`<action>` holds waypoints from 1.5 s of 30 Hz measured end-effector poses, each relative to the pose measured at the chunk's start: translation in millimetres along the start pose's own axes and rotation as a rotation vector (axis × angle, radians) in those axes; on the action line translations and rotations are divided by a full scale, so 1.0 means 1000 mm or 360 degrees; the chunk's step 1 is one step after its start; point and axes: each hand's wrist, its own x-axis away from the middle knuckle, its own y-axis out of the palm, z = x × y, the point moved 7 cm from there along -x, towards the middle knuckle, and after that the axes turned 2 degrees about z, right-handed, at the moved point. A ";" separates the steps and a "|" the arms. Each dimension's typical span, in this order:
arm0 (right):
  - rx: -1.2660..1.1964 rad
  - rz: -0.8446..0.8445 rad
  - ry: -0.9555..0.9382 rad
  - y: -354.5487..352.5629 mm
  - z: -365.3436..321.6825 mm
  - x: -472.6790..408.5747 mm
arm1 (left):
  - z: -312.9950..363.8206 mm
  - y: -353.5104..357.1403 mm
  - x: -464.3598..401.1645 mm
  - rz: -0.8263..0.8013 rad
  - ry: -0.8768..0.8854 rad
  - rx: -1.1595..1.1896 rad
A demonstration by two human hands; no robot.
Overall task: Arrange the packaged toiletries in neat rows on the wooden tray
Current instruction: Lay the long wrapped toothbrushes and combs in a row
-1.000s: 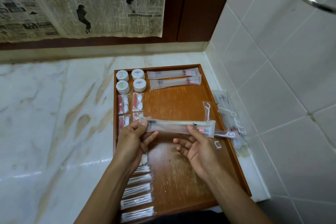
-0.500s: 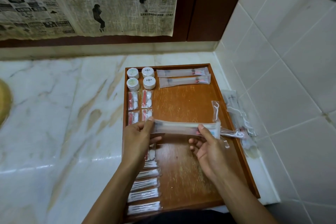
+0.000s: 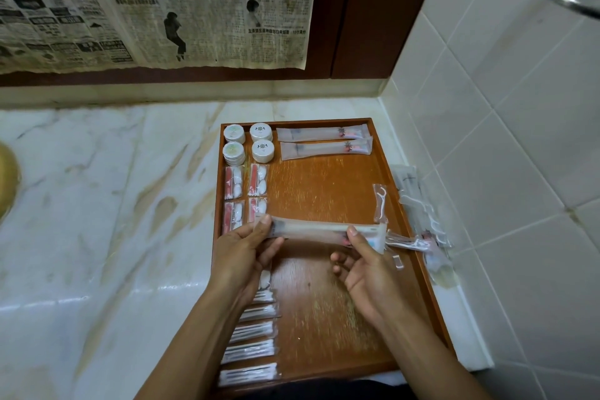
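I see both hands over the middle of the wooden tray (image 3: pixel 328 178), holding one long toothbrush packet (image 3: pixel 319 232) crosswise above it. Left hand (image 3: pixel 242 253) pinches the packet's left end between thumb and fingertips; right hand (image 3: pixel 363 266) pinches near the right end with thumb on top, other fingers loosely curled below. Packet roughly level, clear of the tray floor as far as I can tell.

Far edge of tray: two more toothbrush packets (image 3: pixel 324 141) lying parallel, one just nearer than the other, toward the far right corner. Far left corner: four round white jars (image 3: pixel 248 143) in a two-by-two block. Just nearer along the left edge: four small red-and-white sachets (image 3: pixel 245 182), also two by two, the near pair partly hidden by the left hand. Near left corner: a column of cotton swab packets (image 3: pixel 250 351), blurred, running up under the left wrist.

Right edge: one floss pick packet (image 3: pixel 380 201) on the tray, touching the held packet's right end. A loose pile of floss pick packets (image 3: pixel 422 221) straddles the right rim and the marble counter (image 3: pixel 97 204) strip beside the tiled wall (image 3: pixel 519 140). Old newspaper (image 3: pixel 156 6) pasted on the far wall.
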 end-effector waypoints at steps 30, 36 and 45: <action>0.0583 0.0374 -0.0589 -0.015 -0.048 0.005 | 0.019 -0.004 0.001 0.0111 0.0317 -0.0081; 0.0773 0.0320 -0.0622 -0.014 -0.053 0.006 | 0.020 -0.006 0.001 0.0116 0.0352 -0.0130; 0.0543 0.0074 -0.0286 -0.010 -0.034 -0.001 | 0.023 -0.006 0.002 0.0098 0.0349 -0.0063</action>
